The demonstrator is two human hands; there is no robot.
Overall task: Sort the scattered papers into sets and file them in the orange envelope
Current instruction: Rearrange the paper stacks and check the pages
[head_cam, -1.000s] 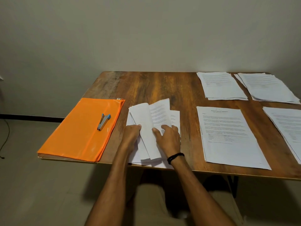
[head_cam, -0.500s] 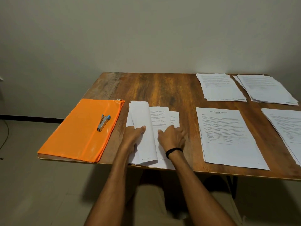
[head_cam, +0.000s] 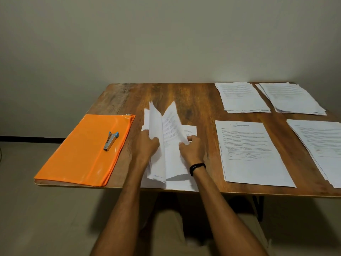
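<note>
- One stack of papers (head_cam: 171,163) lies at the near edge of the table (head_cam: 184,93), just right of the orange envelope (head_cam: 83,154), with its upper sheets lifted and fanned.
- Left hand (head_cam: 147,145) grips a bunch of raised sheets, thumb curled round their edge.
- Right hand (head_cam: 191,150) pinches another raised sheet between thumb and fingers.
- Orange envelope lies flat at the table's left end, with a stapler (head_cam: 110,144) on top.
- Four other piles (head_cam: 252,152) lie to the right.

Pages rise off the stack (head_cam: 181,184)
The left hand (head_cam: 147,146) now lifts a sheaf (head_cam: 156,122) upright (flat half a second ago), while the right hand (head_cam: 192,151) raises another printed sheet (head_cam: 172,124) by its edge.
</note>
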